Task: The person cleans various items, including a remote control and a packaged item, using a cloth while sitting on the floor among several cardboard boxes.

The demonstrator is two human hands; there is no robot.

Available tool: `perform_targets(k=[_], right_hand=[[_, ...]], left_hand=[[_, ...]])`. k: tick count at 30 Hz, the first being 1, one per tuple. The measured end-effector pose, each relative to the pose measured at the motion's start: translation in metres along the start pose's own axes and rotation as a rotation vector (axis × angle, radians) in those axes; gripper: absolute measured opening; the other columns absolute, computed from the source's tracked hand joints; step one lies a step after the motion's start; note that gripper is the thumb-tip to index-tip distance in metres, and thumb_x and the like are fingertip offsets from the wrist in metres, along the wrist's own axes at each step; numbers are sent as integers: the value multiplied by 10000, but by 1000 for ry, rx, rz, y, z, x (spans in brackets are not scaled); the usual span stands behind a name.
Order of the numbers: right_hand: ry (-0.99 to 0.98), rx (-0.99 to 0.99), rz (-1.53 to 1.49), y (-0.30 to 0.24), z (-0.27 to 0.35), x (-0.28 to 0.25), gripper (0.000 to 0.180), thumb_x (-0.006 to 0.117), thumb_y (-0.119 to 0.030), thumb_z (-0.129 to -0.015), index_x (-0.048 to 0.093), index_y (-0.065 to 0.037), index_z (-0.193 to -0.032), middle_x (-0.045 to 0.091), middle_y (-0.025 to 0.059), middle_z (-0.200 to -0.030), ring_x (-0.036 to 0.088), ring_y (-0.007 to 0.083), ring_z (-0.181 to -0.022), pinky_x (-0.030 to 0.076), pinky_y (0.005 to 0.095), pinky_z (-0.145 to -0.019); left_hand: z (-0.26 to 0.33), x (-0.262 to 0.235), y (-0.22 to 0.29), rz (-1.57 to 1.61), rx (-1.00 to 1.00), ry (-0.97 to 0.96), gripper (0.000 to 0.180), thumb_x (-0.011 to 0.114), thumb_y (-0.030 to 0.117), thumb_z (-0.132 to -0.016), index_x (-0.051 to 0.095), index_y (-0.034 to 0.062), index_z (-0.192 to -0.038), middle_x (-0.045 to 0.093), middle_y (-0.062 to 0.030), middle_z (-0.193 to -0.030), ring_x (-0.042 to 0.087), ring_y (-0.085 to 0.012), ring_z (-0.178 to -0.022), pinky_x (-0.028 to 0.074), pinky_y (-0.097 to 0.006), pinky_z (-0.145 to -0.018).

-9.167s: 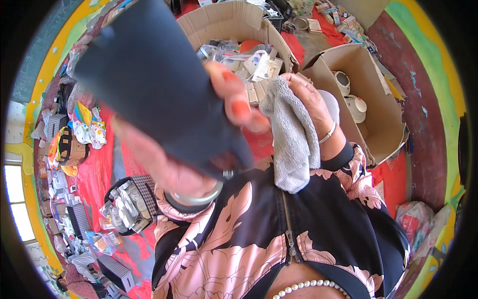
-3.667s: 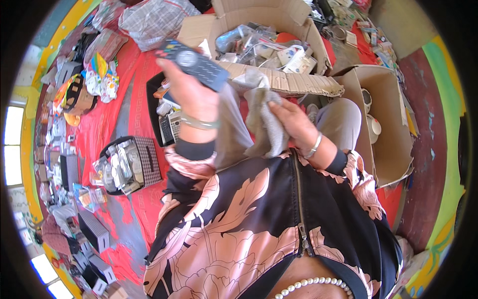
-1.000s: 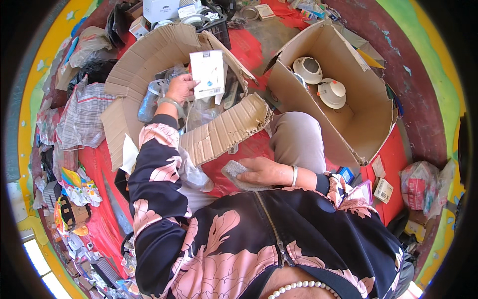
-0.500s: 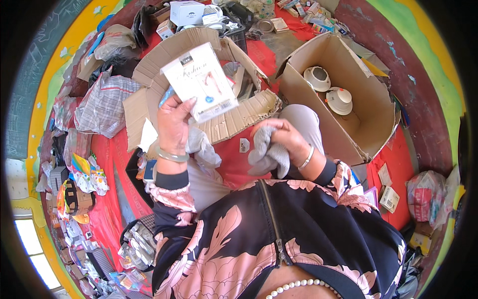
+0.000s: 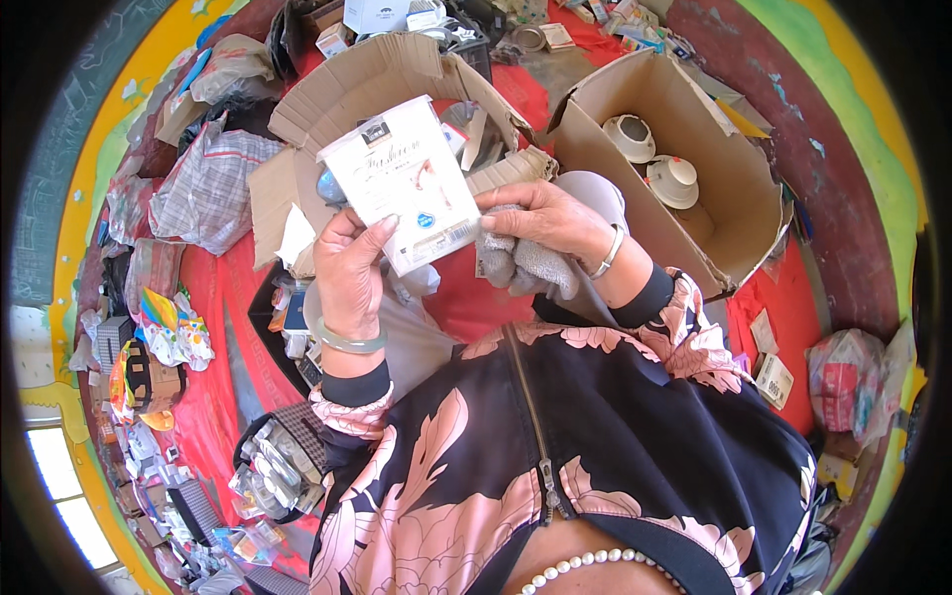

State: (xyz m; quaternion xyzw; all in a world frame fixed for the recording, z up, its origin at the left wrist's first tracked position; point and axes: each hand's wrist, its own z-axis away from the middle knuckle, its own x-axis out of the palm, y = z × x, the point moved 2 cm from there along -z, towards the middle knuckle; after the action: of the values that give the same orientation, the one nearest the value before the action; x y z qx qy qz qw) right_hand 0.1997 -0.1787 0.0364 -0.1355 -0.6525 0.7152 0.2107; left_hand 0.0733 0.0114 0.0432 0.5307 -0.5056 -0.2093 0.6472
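My left hand grips a flat white packet by its lower left edge, thumb across the front. The packet has dark script and a small blue round mark, and its face is turned up toward me. At its lower right side is my right hand, its fingers closed round a grey knitted glove that hangs below the palm. The right fingertips reach the packet's edge; whether they pinch it I cannot tell. Behind the packet stands an open cardboard box with mixed items inside, partly hidden.
Right of it, a taller cardboard box holds two white round fittings. A checked bag lies at the left. Lower left stands a basket of small packages. A plastic bag with pink contents sits far right, on red sheeting.
My right hand has moved up and left with the glove, reaching the packet's edge. The packet has come slightly lower, still in my left hand.
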Motion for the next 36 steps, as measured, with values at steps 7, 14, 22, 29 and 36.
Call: perform_targets(k=[7,14,22,29,36], right_hand=[[112,-29,-11,16,7,5,228,642,-144,-802,656,13,-966,650,39,-803,551,77,-698,463,233,-634],[589,-656,971,-15,22,15,177,625,-132,-714,659,-41,-862,587,71,-673,595,233,-616,480,317,-581],[438,-877,1368,-13,30,49,321,582,-164,-674,608,-56,-975,482,27,-696,529,186,-636,447,313,-547],[407,-455,589,8,17,6,187,575,-65,-717,644,-69,-891,628,65,-745,603,176,-670,482,289,-631],[169,-8,-176,12,10,7,265,620,-200,-849,624,35,-972,630,40,-789,583,95,-686,472,222,-607]], left_hand=[[11,6,-10,-7,-88,15,169,621,-20,-787,586,-34,-952,643,-110,-907,622,-172,-827,499,-301,-790],[14,21,-25,-195,81,17,557,639,99,-819,374,1,-1299,445,-131,-1248,421,-210,-1171,339,-331,-989],[18,47,-34,232,-24,-57,310,452,84,-922,423,13,-1222,529,-109,-1133,548,-221,-1034,465,-382,-875],[15,13,-26,193,62,-22,290,453,48,-909,460,13,-1197,536,-82,-1126,556,-208,-1009,460,-367,-885],[23,11,-20,105,-89,-94,204,479,31,-890,508,5,-1090,544,-69,-1095,589,-173,-865,479,-306,-785]])
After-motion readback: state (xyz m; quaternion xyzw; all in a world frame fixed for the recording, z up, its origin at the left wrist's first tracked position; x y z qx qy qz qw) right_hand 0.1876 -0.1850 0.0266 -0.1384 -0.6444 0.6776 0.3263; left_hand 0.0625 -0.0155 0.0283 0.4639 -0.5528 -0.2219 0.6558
